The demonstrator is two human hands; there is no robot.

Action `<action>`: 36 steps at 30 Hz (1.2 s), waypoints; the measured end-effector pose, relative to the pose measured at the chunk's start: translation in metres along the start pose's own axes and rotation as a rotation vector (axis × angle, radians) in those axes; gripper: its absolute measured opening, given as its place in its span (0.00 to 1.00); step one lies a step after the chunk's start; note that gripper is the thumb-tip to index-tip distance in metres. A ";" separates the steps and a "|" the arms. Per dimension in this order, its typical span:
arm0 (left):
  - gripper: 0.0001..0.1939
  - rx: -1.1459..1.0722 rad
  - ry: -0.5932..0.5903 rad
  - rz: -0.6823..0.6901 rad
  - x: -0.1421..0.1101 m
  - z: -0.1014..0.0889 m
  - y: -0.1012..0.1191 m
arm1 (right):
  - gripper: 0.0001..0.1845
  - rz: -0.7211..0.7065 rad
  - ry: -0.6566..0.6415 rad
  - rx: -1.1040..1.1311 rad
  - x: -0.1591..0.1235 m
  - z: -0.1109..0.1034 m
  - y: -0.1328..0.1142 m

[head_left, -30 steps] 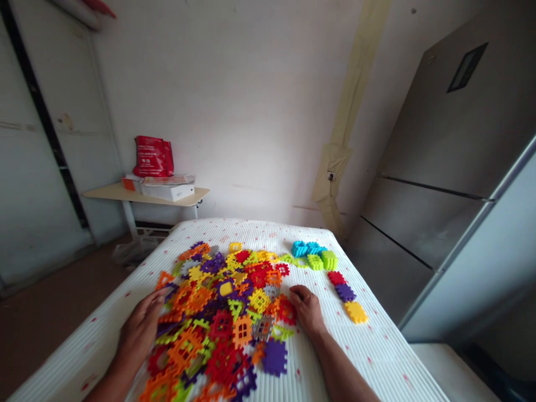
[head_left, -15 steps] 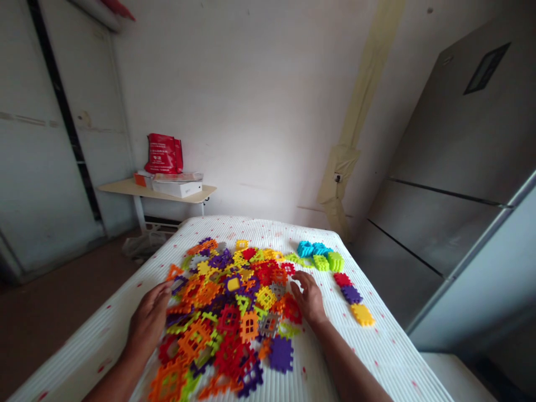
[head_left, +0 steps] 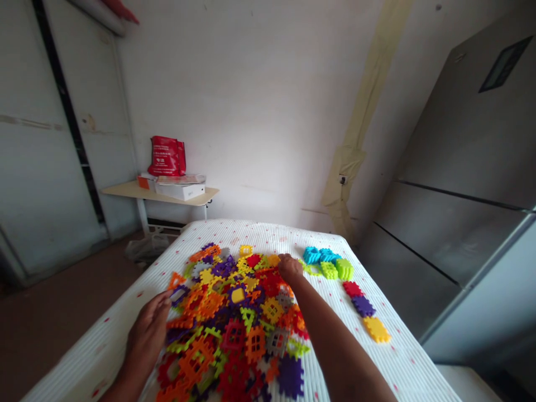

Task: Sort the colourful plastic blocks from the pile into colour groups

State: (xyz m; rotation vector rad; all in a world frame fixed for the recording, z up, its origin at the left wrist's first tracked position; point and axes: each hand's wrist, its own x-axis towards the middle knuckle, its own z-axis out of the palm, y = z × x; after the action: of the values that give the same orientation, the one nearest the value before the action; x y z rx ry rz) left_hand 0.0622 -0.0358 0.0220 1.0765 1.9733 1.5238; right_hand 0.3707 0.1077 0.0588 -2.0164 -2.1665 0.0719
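Note:
A heap of flat, toothed plastic building tiles (head_left: 234, 312) in orange, red, purple, yellow and green covers the middle of a white ribbed table (head_left: 377, 368). My left hand (head_left: 148, 332) lies flat on the heap's left edge, fingers stretched out. My right hand (head_left: 290, 268) reaches across to the heap's far right edge, its fingers curled down among red and yellow tiles; what they grip is hidden. To the right, sorted tiles lie apart: a blue stack (head_left: 319, 255), a green stack (head_left: 337, 269), then single red (head_left: 353, 288), purple (head_left: 363, 306) and yellow (head_left: 377, 329) tiles.
A small side table (head_left: 161, 194) with a red bag (head_left: 166, 156) and white boxes stands against the back wall at the left. A tall grey refrigerator (head_left: 460, 167) stands close to the table's right side. Bare brown floor lies to the left.
My right hand has moved from the heap's near right side forward to its far right edge. The left hand has stayed on the left edge. The camera has shifted slightly.

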 end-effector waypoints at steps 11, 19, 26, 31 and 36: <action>0.24 0.014 -0.013 -0.009 -0.004 0.001 0.007 | 0.17 -0.064 -0.042 -0.020 -0.021 -0.003 -0.011; 0.28 0.078 -0.070 -0.041 -0.009 -0.002 0.021 | 0.16 -0.048 -0.020 -0.025 -0.038 0.006 -0.015; 0.31 0.148 -0.120 -0.101 -0.013 -0.003 0.027 | 0.15 -0.016 0.018 0.016 -0.050 0.012 -0.019; 0.31 0.148 -0.114 -0.116 -0.014 -0.004 0.032 | 0.16 -0.015 0.014 0.047 -0.060 0.009 -0.023; 0.29 0.114 -0.094 -0.088 -0.015 -0.002 0.032 | 0.17 -0.039 0.003 0.091 -0.070 0.005 -0.023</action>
State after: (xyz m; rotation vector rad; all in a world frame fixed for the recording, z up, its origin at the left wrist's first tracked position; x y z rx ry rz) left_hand 0.0796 -0.0456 0.0511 1.0712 2.0354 1.3054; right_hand 0.3519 0.0371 0.0503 -1.9236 -2.1584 0.1590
